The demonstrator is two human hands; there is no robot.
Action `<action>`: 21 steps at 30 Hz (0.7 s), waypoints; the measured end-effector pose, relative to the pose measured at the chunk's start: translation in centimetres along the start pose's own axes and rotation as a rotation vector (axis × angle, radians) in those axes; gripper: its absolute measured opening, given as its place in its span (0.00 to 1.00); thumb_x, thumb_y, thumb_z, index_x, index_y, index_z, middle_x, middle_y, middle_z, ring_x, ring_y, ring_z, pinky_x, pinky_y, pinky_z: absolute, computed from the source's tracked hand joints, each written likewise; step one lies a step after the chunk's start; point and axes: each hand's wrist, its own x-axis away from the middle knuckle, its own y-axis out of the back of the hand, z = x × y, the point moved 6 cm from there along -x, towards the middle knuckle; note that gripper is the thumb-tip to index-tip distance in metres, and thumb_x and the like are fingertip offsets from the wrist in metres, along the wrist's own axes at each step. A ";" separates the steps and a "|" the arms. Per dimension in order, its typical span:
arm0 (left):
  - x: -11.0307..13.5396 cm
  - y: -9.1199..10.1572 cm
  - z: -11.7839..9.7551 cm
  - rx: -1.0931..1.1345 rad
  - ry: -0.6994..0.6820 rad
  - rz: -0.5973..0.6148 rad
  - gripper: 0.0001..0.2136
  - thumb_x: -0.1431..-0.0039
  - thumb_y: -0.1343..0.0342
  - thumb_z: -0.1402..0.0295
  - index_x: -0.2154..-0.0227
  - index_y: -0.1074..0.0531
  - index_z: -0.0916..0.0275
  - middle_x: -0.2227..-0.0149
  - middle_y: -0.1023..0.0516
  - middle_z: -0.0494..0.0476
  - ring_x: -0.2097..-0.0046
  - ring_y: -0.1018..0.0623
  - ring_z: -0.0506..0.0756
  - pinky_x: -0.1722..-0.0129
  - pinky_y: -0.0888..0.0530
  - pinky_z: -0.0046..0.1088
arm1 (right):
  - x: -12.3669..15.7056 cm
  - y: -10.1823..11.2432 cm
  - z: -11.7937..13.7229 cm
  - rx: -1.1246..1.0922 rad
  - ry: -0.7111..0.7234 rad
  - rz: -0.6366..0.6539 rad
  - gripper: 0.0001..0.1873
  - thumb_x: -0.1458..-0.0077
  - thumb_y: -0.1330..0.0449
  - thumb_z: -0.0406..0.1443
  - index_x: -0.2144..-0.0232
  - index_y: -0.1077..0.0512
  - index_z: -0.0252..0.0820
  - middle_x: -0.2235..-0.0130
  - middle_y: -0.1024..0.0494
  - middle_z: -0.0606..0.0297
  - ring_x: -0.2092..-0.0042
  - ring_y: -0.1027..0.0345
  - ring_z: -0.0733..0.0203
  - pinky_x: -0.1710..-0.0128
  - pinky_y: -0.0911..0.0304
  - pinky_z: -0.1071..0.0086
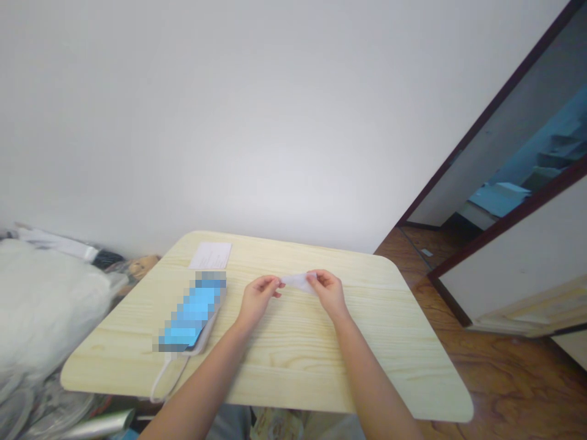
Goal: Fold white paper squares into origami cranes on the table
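A small piece of thin white paper (296, 281), narrow and seemingly folded, stretches between my hands over the middle of the table. My left hand (259, 297) pinches its left tip between thumb and fingers. At the other end, the thumb and fingers of my right hand (328, 292) are closed on the wider part. Whether it is paper or a similar thin sheet is hard to tell. Both forearms reach in from the near edge of the table.
On the pale wooden table (389, 342), a phone (192, 315) with a blurred screen lies at left, a white cable (160, 379) trailing from it. Behind it lies a pale sheet with print (211, 255). A wall rises at the far edge; a white bundle (50, 305) sits left.
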 end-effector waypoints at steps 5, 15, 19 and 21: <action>0.1 -0.5 0.1 0.082 0.024 0.007 0.14 0.62 0.39 0.62 0.72 0.30 0.65 0.75 0.23 0.53 0.71 0.24 0.53 0.75 0.26 0.27 | 0.1 -0.1 0.2 0.002 0.007 0.008 0.11 0.59 0.38 0.41 0.74 0.27 0.39 0.75 0.25 0.64 0.75 0.34 0.65 0.75 0.38 0.72; 0.2 -0.2 -0.4 -0.034 -0.006 -0.020 0.10 0.58 0.41 0.64 0.76 0.26 0.66 0.78 0.23 0.55 0.75 0.25 0.52 0.76 0.27 0.26 | 0.2 -0.2 0.0 0.002 -0.005 0.029 0.09 0.58 0.38 0.39 0.74 0.27 0.39 0.74 0.25 0.65 0.73 0.33 0.65 0.72 0.38 0.71; 0.2 -0.2 -0.3 -0.032 -0.013 -0.023 0.09 0.59 0.40 0.64 0.76 0.26 0.66 0.78 0.23 0.55 0.76 0.25 0.52 0.75 0.27 0.26 | 0.3 -0.2 0.0 0.012 -0.004 0.032 0.10 0.57 0.39 0.40 0.74 0.27 0.39 0.74 0.25 0.64 0.73 0.33 0.64 0.72 0.37 0.71; 0.2 -0.1 -0.2 -0.038 -0.012 -0.026 0.09 0.59 0.40 0.64 0.76 0.26 0.65 0.77 0.22 0.55 0.76 0.25 0.52 0.75 0.27 0.26 | 0.3 -0.3 0.1 0.015 -0.003 0.035 0.10 0.57 0.39 0.40 0.74 0.27 0.39 0.74 0.25 0.63 0.73 0.33 0.63 0.72 0.36 0.70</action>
